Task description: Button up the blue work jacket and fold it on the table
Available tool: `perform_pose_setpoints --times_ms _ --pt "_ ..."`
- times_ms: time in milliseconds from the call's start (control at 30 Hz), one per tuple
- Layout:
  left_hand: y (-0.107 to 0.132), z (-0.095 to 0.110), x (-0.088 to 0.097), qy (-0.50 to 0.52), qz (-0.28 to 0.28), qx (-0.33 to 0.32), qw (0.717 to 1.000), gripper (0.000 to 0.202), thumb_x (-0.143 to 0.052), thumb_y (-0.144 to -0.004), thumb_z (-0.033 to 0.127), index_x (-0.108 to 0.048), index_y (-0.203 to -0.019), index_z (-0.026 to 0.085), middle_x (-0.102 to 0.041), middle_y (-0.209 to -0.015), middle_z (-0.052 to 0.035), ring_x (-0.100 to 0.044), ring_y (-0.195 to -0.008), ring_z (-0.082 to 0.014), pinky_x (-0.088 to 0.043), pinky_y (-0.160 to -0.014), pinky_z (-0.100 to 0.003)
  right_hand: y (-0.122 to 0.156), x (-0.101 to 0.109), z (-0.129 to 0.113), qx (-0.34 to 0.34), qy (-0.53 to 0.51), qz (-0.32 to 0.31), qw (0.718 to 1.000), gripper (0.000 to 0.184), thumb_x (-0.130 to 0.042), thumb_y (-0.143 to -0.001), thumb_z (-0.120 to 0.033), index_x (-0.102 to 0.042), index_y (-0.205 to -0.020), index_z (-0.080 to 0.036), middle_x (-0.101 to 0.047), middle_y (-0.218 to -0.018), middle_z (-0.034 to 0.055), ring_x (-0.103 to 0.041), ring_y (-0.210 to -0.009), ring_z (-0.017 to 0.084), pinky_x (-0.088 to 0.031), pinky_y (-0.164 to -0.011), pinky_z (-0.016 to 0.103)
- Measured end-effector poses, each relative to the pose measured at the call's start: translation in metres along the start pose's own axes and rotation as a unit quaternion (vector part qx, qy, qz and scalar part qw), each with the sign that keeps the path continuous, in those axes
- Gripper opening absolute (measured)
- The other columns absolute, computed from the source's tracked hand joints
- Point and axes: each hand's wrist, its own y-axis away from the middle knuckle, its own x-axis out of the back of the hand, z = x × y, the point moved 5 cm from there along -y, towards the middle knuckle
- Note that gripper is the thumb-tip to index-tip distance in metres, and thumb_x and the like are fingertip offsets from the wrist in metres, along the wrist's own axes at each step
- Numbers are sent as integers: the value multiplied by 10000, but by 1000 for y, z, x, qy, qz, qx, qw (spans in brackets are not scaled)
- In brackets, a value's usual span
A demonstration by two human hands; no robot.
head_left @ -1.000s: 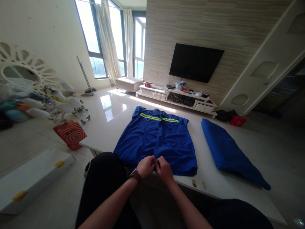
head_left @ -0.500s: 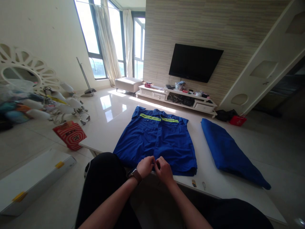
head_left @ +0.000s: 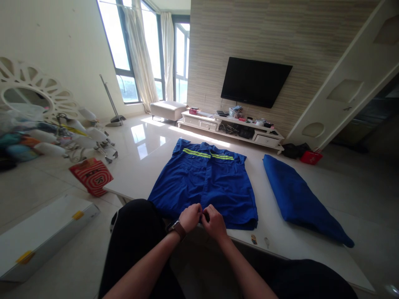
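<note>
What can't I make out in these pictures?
In the head view:
Anything pinched by the left hand and right hand at the blue fabric shirt: hidden by fingers.
Markings on the small, flat yellow-and-dark piece: too small.
White petal-framed mirror: cut off by left edge.

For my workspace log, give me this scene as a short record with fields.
Garment: blue shirt, yellow-green stripes across the chest, spread front up on a white table
Left hand: at the lower end of the front placket, fingers bent; wristwatch on that wrist
Right hand: beside the left, fingers bent
Grip: too small to tell
Right of shirt: blue cloth bundle
Background: wall-mounted television
</note>
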Motion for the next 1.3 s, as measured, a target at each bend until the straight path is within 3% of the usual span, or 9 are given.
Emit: perform_pose_setpoints --times_ms 367,600,900,1300 --pt "-2 -4 -1 17 10 34 999 147 -465 -947 227 -610 -919 226 -706 -1016 -42 -656 -926 -192 -396 -738 -275 2 -3 0 21 14 16 1000 123 -645 -868 -249 -555 -946 -216 -582 -911 24 -571 -826 185 -411 -715 280" --pt "-4 -7 -1 51 7 45 998 153 -479 -928 208 -631 -907 211 -718 -982 -54 -666 -834 -166 -388 -688 -256 4 -5 4 31 25 33 999 86 -607 -909 -160 -598 -974 -215 -627 -926 38 -598 -861 196 -421 -736 293" --pt "-2 -1 2 54 1 61 997 157 -496 -927 232 -647 -893 207 -730 -967 -61 -678 -796 -167 -395 -683 -254 6 -6 2 68 53 34 996 189 -567 -937 -125 -564 -768 -208 -596 -820 23 -557 -785 165 -364 -687 273" --pt "-3 -1 1 51 12 57 997 148 -512 -918 261 -637 -859 207 -731 -940 -65 -670 -849 -191 -384 -698 -271 7 -11 -1 101 68 26 992 149 -489 -984 -132 -604 -930 -209 -620 -894 44 -581 -829 178 -387 -716 276"
